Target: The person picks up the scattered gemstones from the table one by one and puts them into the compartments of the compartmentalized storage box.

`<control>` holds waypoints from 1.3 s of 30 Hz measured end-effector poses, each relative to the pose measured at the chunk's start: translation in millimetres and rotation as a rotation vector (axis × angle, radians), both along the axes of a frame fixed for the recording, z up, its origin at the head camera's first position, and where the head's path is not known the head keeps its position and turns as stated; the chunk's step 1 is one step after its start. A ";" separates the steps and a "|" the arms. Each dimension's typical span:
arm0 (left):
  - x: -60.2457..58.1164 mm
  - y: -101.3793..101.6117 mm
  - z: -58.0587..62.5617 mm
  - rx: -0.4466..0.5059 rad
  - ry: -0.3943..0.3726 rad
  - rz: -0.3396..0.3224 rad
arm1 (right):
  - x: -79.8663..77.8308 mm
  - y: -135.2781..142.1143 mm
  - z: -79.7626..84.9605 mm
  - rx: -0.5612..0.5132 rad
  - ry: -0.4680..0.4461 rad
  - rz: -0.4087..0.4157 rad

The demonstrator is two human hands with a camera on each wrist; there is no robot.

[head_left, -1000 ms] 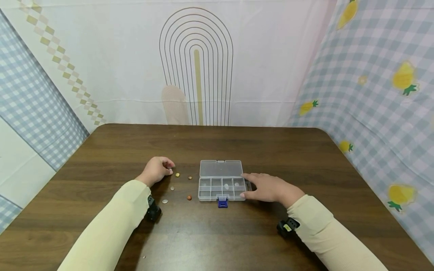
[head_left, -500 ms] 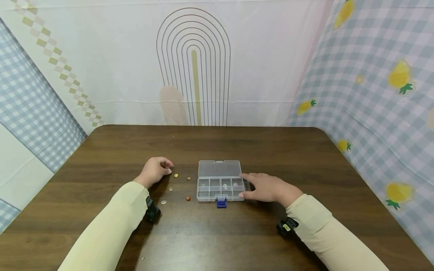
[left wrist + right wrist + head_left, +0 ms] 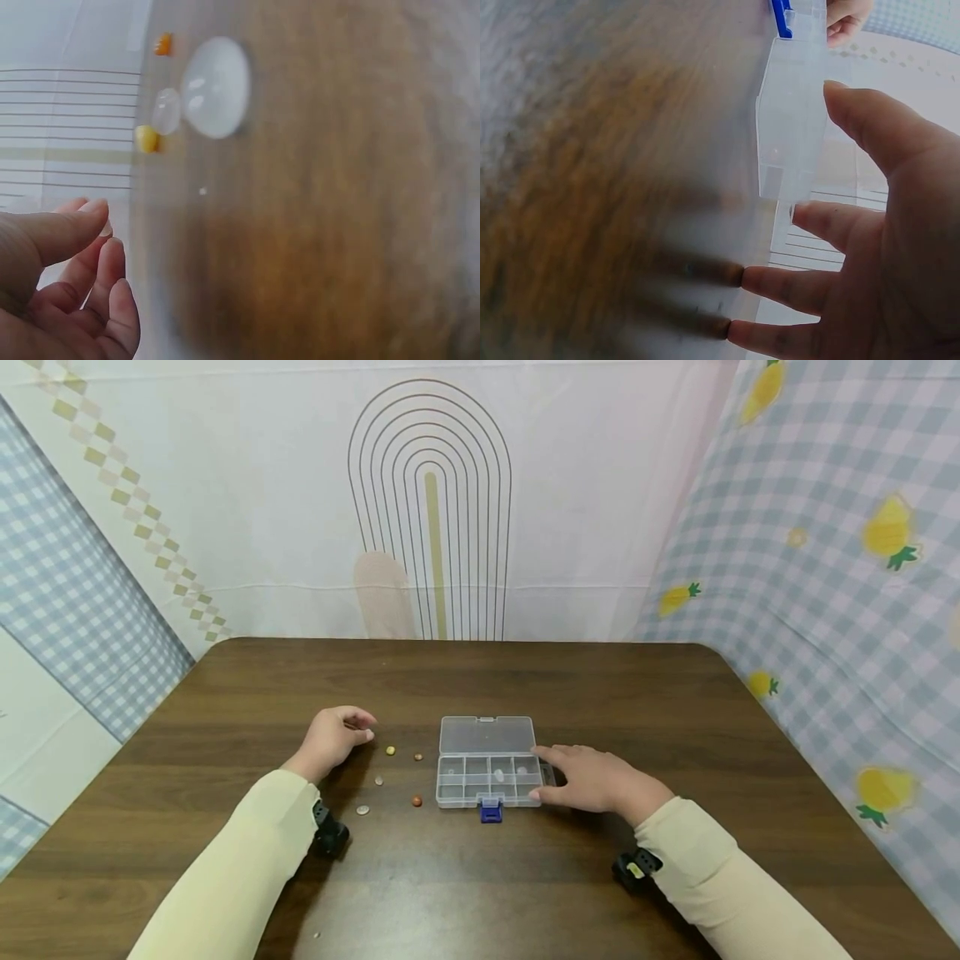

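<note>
My left hand is raised slightly over the table's left part, thumb and fingertips brought together. In the left wrist view a small whitish stone shows between them, mostly hidden. Right of that hand lie a yellow stone, a brownish stone, a pale stone, a white oval stone and an orange-red stone. A clear plastic compartment box lies with its lid folded back. My right hand touches its right end with extended fingers. Several pale pieces sit in its rear compartments.
A blue latch projects from the box's front edge. A tiny pale speck lies near the front of the brown wooden table. Patterned cloth hangs behind the table, and checked cloth hangs at both sides.
My left hand has drawn back a little to the left, away from the yellow stone. My right hand stays at the box, and the loose stones have not moved.
</note>
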State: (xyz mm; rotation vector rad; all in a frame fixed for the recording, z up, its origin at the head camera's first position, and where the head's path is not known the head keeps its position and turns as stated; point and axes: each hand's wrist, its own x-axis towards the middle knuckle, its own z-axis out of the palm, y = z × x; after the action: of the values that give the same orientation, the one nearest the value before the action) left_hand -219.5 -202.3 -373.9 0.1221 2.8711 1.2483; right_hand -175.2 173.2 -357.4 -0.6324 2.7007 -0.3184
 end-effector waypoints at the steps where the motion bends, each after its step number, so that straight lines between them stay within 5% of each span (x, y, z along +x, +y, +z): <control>1: 0.7 -0.7 1.0 0.005 0.001 0.007 | 0.1 0.2 -0.6 0.000 0.004 0.000; 8: 7.2 0.6 9.3 0.019 0.014 0.050 | 0.4 0.4 -3.6 0.009 0.027 -0.008; 23: 22.6 24.2 26.4 0.085 0.062 0.031 | 2.1 0.1 -3.7 0.021 0.064 -0.008; 39: 28.3 52.6 27.4 0.146 0.090 -0.014 | 1.9 -0.4 -3.6 0.042 0.098 -0.002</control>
State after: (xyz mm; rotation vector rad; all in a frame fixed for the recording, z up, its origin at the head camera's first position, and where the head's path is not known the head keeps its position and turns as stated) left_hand -191.2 -149.8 -346.6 0.2034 2.8441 1.4860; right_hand -173.3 172.8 -361.0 -0.6491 2.7931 -0.2370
